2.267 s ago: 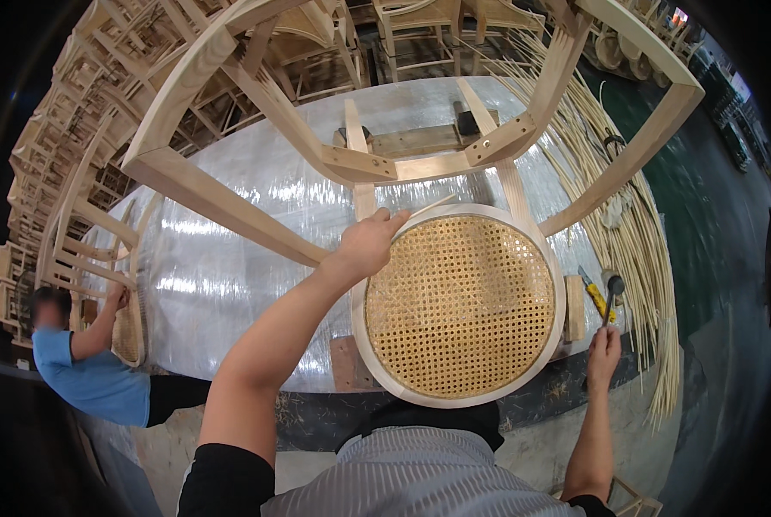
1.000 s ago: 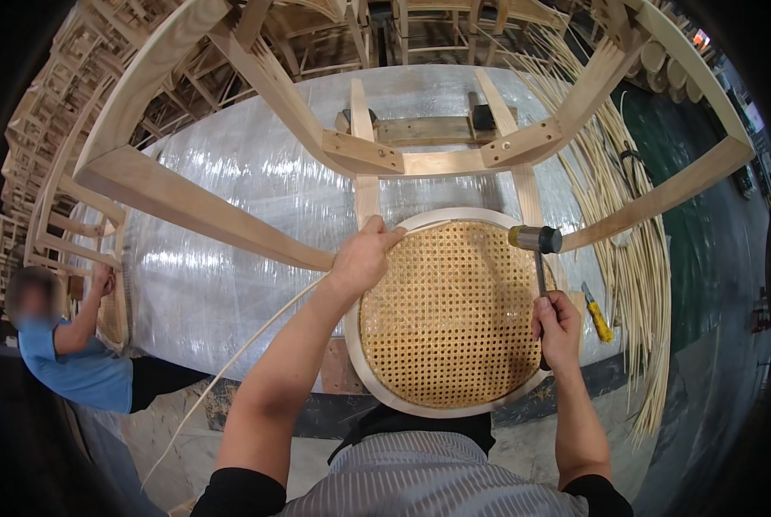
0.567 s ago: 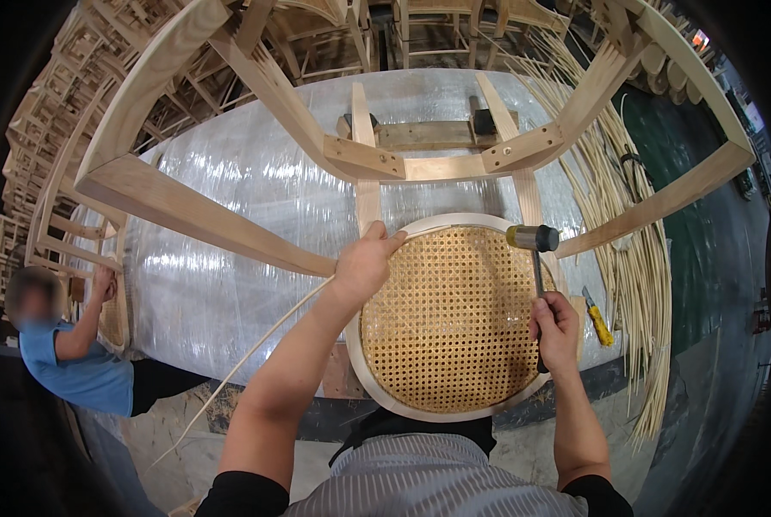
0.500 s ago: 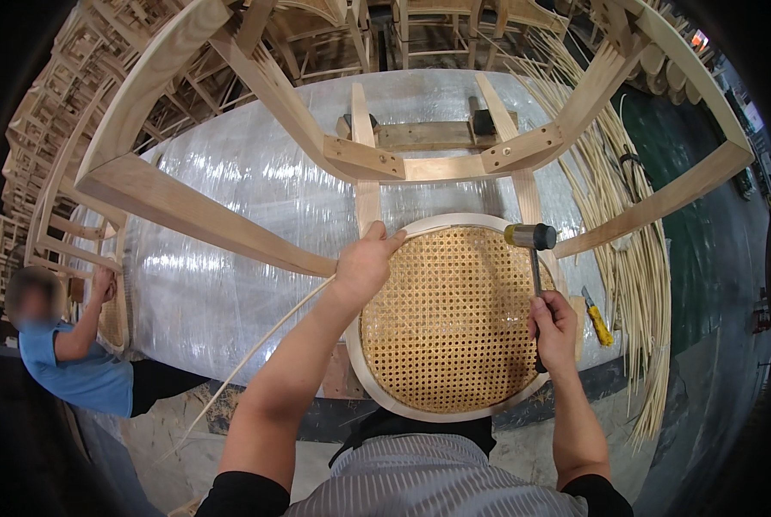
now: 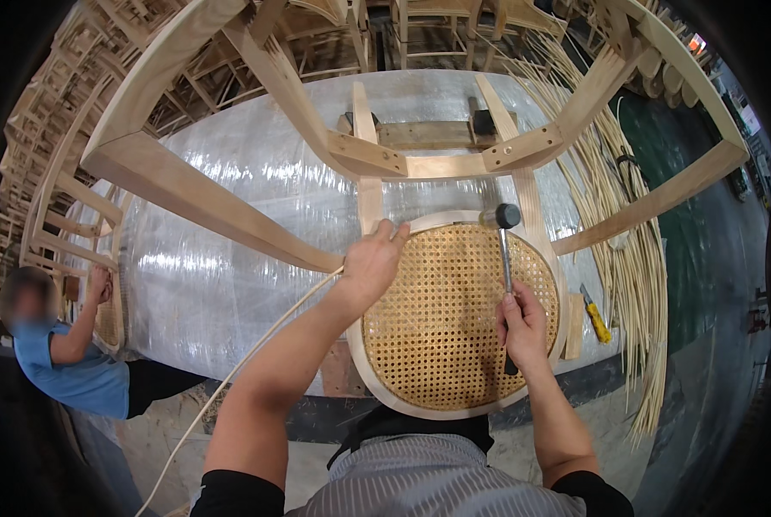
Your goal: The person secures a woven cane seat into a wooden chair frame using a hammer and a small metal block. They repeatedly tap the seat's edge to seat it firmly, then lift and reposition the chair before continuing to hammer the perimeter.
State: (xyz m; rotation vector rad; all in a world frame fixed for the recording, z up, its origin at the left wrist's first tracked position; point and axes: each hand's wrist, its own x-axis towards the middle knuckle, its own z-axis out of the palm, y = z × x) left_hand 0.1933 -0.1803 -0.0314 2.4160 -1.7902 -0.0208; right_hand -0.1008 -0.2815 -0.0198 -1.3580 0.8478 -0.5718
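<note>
A round woven cane panel [image 5: 459, 319] lies within the pale wooden rim [image 5: 364, 358] of a chair frame [image 5: 222, 207]. At the rim's upper left, my left hand [image 5: 375, 258] presses down with closed fingers on a thin cane strip [image 5: 256, 349], which trails out below the hand toward the lower left. My right hand [image 5: 523, 323] grips the handle of a mallet [image 5: 508, 216] with a dark head end. The mallet's head is over the rim's upper right edge; whether it touches is not clear.
A yellow-handled knife [image 5: 596, 317] lies right of the rim, beside a long bundle of cane strips [image 5: 640, 293]. Plastic film [image 5: 230, 215] covers the worktable. Chair legs and rails arch above my hands. On the left a person in blue [image 5: 75, 353] works at another chair frame.
My right hand has brought the mallet leftward, its head now slightly higher. My left hand has shifted slightly right along the rim, and the strip's trailing end has swung downward.
</note>
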